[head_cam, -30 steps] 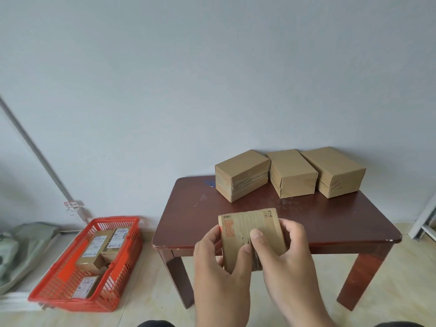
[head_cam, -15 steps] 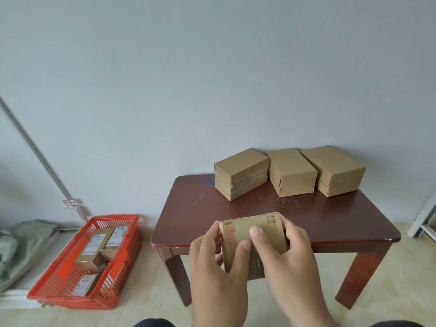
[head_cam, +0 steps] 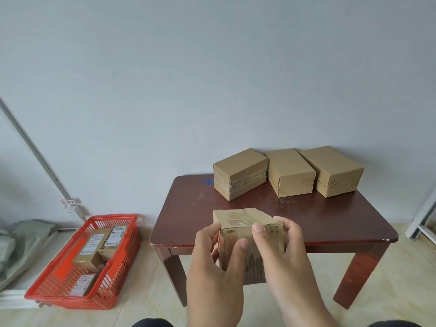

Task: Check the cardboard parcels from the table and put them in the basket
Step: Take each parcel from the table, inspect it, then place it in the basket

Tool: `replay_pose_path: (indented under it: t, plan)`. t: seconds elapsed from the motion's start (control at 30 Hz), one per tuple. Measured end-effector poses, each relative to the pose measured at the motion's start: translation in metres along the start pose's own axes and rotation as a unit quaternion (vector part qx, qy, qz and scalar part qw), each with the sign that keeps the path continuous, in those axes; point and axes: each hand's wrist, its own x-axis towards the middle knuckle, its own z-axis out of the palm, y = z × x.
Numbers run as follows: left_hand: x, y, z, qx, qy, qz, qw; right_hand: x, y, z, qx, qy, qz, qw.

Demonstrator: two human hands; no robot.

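Note:
I hold a small cardboard parcel (head_cam: 245, 223) in the air in front of the dark wooden table (head_cam: 330, 215). My left hand (head_cam: 217, 267) grips its left side with the thumb across the front. My right hand (head_cam: 285, 256) grips its right side, thumb on the top front edge. The taped top face shows toward me. Three larger taped parcels stand in a row at the table's back: left (head_cam: 240, 175), middle (head_cam: 291, 172), right (head_cam: 332, 171). The red basket (head_cam: 47, 295) sits on the floor at the left with several labelled parcels (head_cam: 103, 241) inside.
A grey-green bag (head_cam: 21, 241) lies on the floor left of the basket. A slanted grey conduit (head_cam: 35, 152) runs down the wall to a socket. A white frame (head_cam: 422, 220) stands at the right edge. Pale tile floor surrounds the table.
The parcel in my hands has tipped so its taped top face now shows, and my right thumb has shifted up to its top edge. The view has dipped slightly.

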Motion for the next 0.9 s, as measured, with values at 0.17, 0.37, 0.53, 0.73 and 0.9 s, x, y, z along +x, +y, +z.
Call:
replay_pose_path:
  t: [0.17,0.37,0.53,0.73,0.9]
  plan:
    - [0.001,0.000,-0.003,-0.005,-0.034,-0.060,0.998,-0.005,-0.002,0.004,0.025,0.009,0.015,1.000]
    - [0.002,0.010,-0.004,-0.019,-0.058,-0.098,0.993,-0.011,0.003,0.007,-0.009,-0.003,0.027,1.000]
    - [0.003,0.014,-0.007,-0.029,-0.028,-0.086,0.995,-0.012,0.000,0.005,-0.014,-0.050,0.038,0.998]
    - [0.001,0.008,-0.010,-0.026,-0.071,-0.102,0.992,-0.007,-0.008,0.001,-0.047,-0.093,0.093,0.990]
    - [0.012,0.010,-0.017,-0.022,-0.106,-0.128,0.986,-0.011,-0.012,0.001,-0.084,-0.086,0.052,0.991]
